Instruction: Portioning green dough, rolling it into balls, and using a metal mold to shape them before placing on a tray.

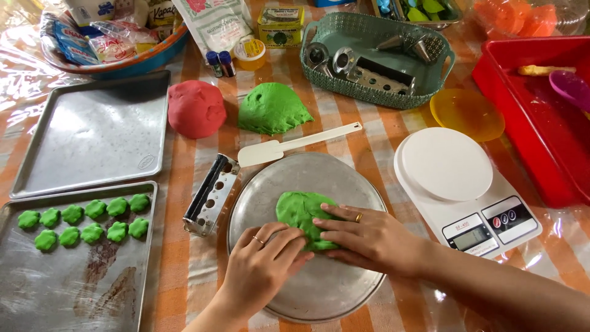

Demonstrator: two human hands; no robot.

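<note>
Two hands press on one flattened piece of green dough, which lies near the middle of a round metal plate. Our left hand lies palm down with fingers together and extended, fingertips on the near edge of the dough; it grips nothing. Our right hand is likewise flat and spread, fingers laid across the dough's right side, clasping nothing. We judge the dough soft and pliable, light, likely a little tacky against the metal, and easy to tear if pulled by a thin edge; the safest hold would be under its thicker middle, or with both palms sliding in from the rim.

Just left of the plate lies a metal dough press with a row of holes, and above the plate rests a white spatula. Farther up sit a red dough ball and a larger green dough mound, near each other but apart. To the left, a baking tray carries two rows of small green flower-shaped pieces; an empty tray lies beyond it. On the right stands a white kitchen scale, with a yellow bowl behind it, a red tub at the edge, and a teal basket of metal nozzles above.
</note>
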